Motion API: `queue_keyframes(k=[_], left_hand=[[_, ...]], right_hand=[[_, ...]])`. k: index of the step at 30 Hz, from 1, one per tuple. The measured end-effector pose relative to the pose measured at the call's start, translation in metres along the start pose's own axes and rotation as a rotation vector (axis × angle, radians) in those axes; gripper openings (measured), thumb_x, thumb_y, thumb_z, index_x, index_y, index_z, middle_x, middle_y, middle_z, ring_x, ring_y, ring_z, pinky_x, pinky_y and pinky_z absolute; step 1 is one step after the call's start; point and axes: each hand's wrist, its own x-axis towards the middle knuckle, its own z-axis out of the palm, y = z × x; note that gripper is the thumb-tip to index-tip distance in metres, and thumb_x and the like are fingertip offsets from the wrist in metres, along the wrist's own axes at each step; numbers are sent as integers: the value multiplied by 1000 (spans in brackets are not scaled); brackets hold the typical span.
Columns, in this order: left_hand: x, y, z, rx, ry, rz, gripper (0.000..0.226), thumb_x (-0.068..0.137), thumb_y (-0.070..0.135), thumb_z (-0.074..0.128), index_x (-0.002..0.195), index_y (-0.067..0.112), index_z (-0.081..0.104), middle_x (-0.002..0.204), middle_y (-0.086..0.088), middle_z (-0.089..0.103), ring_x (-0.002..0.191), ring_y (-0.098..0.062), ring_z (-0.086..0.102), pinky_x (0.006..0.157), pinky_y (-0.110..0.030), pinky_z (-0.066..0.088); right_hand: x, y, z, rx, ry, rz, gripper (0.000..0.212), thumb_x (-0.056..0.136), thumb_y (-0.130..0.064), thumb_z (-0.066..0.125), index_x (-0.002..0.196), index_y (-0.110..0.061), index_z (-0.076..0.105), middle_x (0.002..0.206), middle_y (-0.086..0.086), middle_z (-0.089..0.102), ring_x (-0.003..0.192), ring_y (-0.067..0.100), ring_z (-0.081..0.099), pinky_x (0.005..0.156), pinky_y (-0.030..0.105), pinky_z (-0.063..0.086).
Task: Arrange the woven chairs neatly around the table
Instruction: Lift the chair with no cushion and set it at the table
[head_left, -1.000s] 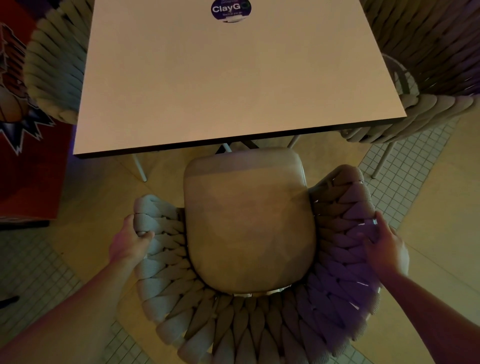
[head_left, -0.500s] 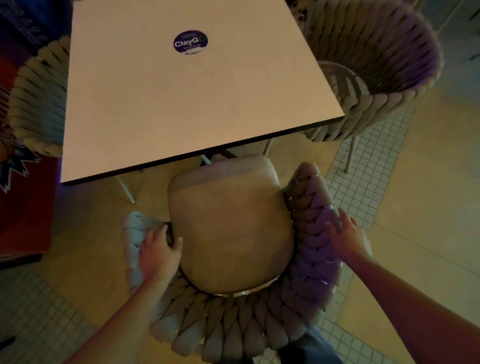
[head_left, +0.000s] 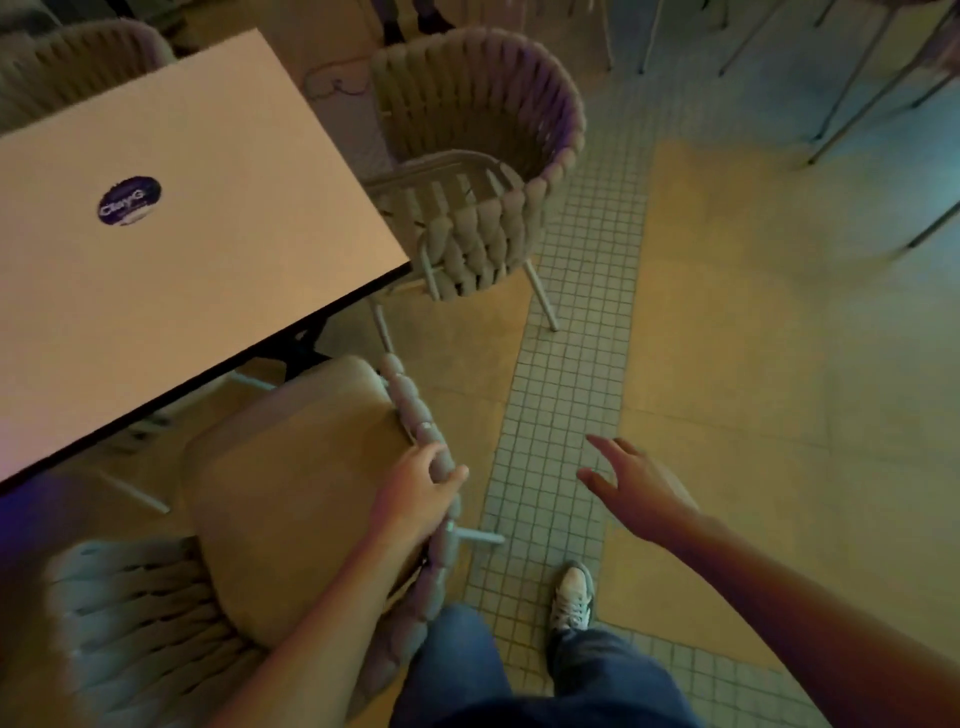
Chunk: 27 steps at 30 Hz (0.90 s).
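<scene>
Tiled floor (head_left: 566, 322), left hand (head_left: 415, 493) grip on chair rim (head_left: 415, 415)

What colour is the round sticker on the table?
The sticker is dark purple with white letters, seen in the head view.

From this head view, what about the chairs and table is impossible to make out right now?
- Near cushioned woven chair: its front legs, hidden under the pale square table.
- Far-left woven chair: seat hidden behind the table and cut off by the frame edge.
- Round dark sticker: small print blurred.
- Left hand grips the near chair's rim; right hand hangs free.
</scene>
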Motion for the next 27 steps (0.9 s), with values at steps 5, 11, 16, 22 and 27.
queue_keyframes(k=[5,11,16,22,27], left_hand=[[26,96,32,156,61,163,56,85,53,55,135,28,53,139,5,55,129,-18,50,99,-33,33],[97,170,48,61,91,178,55,90,50,54,139,26,50,144,1,50,132,-18,47,101,-33,40],[193,219,46,-501,141,-146,42,94,42,53,131,22,56,136,-3,59,112,-13,53,92,-32,43],[268,262,24,-545,167,-262,31,91,44,57,118,28,62,107,10,61,107,-15,58,81,-30,46],[333,303,7,-542,241,-351,14,90,44,58,101,35,62,98,14,61,98,-13,57,83,-36,46]], right_hand=[[16,57,-70,-23,112,45,63,94,-57,37,148,-27,31,150,1,44,136,23,43,99,40,45],[71,96,-131,5,181,46,61,93,-58,37,146,-29,35,143,-1,52,129,21,50,96,37,47],[164,132,-208,179,210,172,52,93,-53,43,137,-27,48,131,-1,61,109,16,62,85,32,51],[252,150,-281,283,206,160,43,92,-49,48,127,-27,57,118,-3,66,93,11,64,81,33,53],[345,171,-336,261,133,61,39,90,-50,48,120,-29,61,111,-11,65,94,6,63,78,28,52]])
